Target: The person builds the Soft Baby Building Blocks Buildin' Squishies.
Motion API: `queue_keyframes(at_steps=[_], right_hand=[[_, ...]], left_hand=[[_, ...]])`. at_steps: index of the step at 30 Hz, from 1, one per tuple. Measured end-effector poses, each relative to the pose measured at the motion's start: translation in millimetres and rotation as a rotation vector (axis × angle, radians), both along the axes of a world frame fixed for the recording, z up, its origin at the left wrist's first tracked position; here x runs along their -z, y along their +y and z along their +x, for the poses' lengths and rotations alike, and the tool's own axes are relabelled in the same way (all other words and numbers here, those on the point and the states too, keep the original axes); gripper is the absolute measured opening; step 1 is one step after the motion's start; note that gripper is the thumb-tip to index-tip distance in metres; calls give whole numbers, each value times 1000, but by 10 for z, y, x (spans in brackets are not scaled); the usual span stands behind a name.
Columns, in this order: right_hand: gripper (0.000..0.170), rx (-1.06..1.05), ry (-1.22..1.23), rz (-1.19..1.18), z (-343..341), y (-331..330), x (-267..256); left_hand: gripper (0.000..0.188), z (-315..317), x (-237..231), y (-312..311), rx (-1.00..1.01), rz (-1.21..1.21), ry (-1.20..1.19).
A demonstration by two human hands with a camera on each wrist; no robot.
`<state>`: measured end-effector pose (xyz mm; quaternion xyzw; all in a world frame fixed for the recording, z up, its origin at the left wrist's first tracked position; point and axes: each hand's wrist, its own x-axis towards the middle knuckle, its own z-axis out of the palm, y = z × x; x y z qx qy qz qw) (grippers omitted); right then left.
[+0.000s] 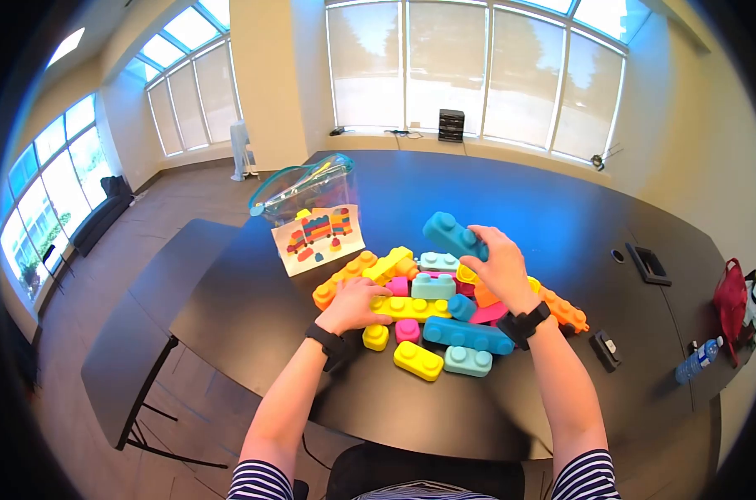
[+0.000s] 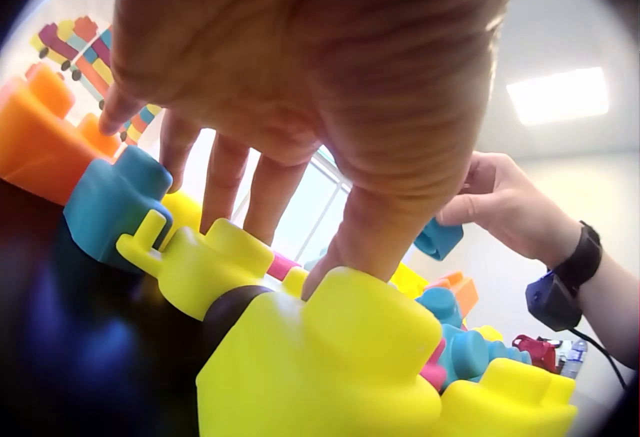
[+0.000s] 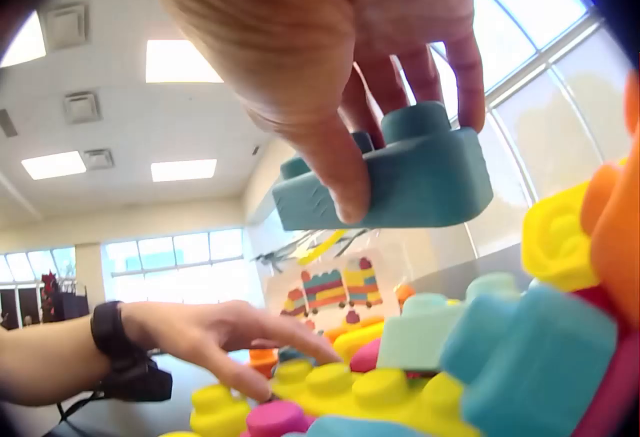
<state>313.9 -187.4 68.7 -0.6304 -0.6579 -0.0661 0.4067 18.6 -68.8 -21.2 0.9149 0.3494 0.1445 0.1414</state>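
Observation:
My right hand (image 1: 503,265) holds a teal building block (image 1: 447,232) above the pile. In the right wrist view the thumb lies along the near side of this block (image 3: 430,185), with the fingers over its far side. At the pile's left, my left hand (image 1: 353,307) reaches down with extended fingers to the end of a long yellow block (image 1: 418,309). Left wrist view: thumb and fingers are spread among yellow blocks (image 2: 340,357). Around the hands lie a long blue block (image 1: 468,335), a light teal block (image 1: 434,287) and orange blocks (image 1: 343,279).
Behind the pile stands a clear zip bag (image 1: 332,187) with a picture card (image 1: 321,239). Small yellow (image 1: 418,362) and pale teal (image 1: 468,362) blocks sit at the front. On the table's right are a black device (image 1: 605,350), water bottle (image 1: 699,360) and red bag (image 1: 730,308).

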Motion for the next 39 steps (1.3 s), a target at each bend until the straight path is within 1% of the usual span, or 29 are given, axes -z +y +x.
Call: queue_keyframes(at_steps=[1, 3, 6, 9, 12, 13, 16, 18, 19, 22, 23, 24, 26, 28, 29, 30, 32, 33, 36, 37, 39], right_hand=[[55, -16, 6, 23, 62, -37, -13], [55, -13, -9, -24, 118, -105, 9], [54, -26, -53, -78, 92, -172, 79], [53, -42, -85, -139, 32, -158, 126], [54, -40, -37, -225, -6, -85, 206], [54, -35, -51, -244, -34, -84, 205], [49, -52, -55, -249, -126, -43, 173], [46, -99, -54, -192, -150, 61, 242], [45, -121, -52, -164, -163, 103, 280], [43, -148, -18, -182, -272, 195, 301], [44, -164, -14, -189, -301, 245, 332], [45, -182, -10, -197, -342, 293, 370], [46, -239, -17, -210, -448, 341, 407], [46, -316, -44, -223, -564, 327, 417], [46, -367, -43, -270, -615, 309, 421], [46, -399, -102, -298, -641, 327, 472], [44, -458, -221, -356, -658, 369, 591], [45, -448, -239, -380, -649, 369, 622], [46, -394, -195, -267, -621, 198, 456], [46, -393, -146, -259, -596, 112, 346], [46, -386, -44, -249, -513, -143, 60]], left_hand=[[64, 36, -22, -16, -18, 30, 44], [65, 103, -69, -34, -60, 93, 135], [68, 209, 55, 9, -65, 213, 176], [65, 204, -97, -37, -48, 195, 119], [60, 41, -323, -40, 2, 46, -94], [57, -21, -430, -75, -6, 48, -127], [57, -288, -667, -106, -59, 105, -172], [55, -503, -929, -271, -119, 168, -228], [54, -610, -968, -282, -153, 212, -265], [53, -919, -1161, -454, -117, 84, -307], [54, -990, -1164, -528, -69, -21, -327], [55, -1008, -1167, -632, 31, -88, -337], [56, -976, -980, -778, 151, -223, -275], [56, -839, -841, -996, 233, -288, -184], [56, -767, -717, -1061, 285, -330, -157], [57, -691, -575, -1101, 339, -373, -131], [57, -552, -389, -1202, 380, -436, -93], [57, -496, -272, -1203, 389, -435, -73], [58, -322, -272, -1243, 358, -467, -13], [60, -282, -191, -1220, 353, -428, -35], [60, -199, -171, -1181, 345, -366, -41]])
